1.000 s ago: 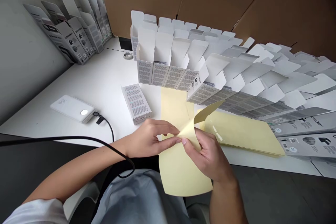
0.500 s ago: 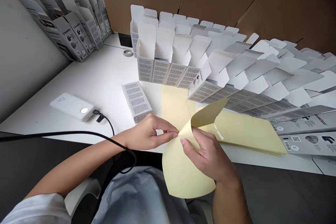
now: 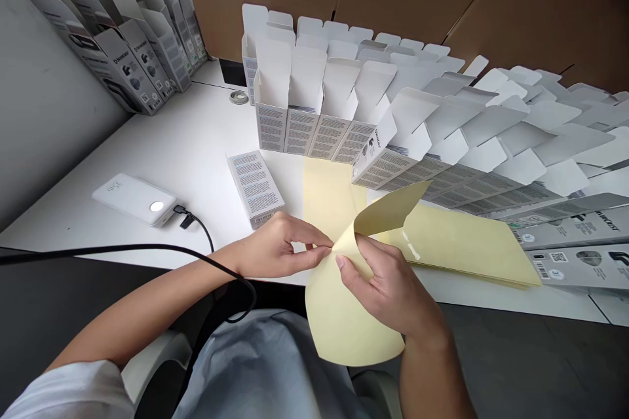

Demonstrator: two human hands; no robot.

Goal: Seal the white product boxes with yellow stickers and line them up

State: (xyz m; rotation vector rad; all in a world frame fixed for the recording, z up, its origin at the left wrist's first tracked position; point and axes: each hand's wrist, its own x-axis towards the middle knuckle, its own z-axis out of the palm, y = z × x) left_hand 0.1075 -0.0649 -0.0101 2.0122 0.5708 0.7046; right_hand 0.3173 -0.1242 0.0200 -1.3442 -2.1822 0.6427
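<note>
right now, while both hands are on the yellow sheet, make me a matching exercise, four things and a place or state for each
1. yellow sheet
2. white device
3. boxes by the grey wall
4. yellow stack

A. top flaps raised
B. flat, to the right of the right hand
C. curled, held by left hand and right hand
D. black cable plugged in

1-C, 2-D, 3-A, 4-B

i see the power bank (image 3: 135,200) through the head camera, near the front edge of the table (image 3: 196,137), left of the carton (image 3: 255,186). a sheet (image 3: 351,321) is held over that edge; right of it, before the rows of boxes (image 3: 376,170), lies the stack (image 3: 466,245). the ring (image 3: 238,102) sits between the rows and the back-left corner boxes (image 3: 152,65).
</note>
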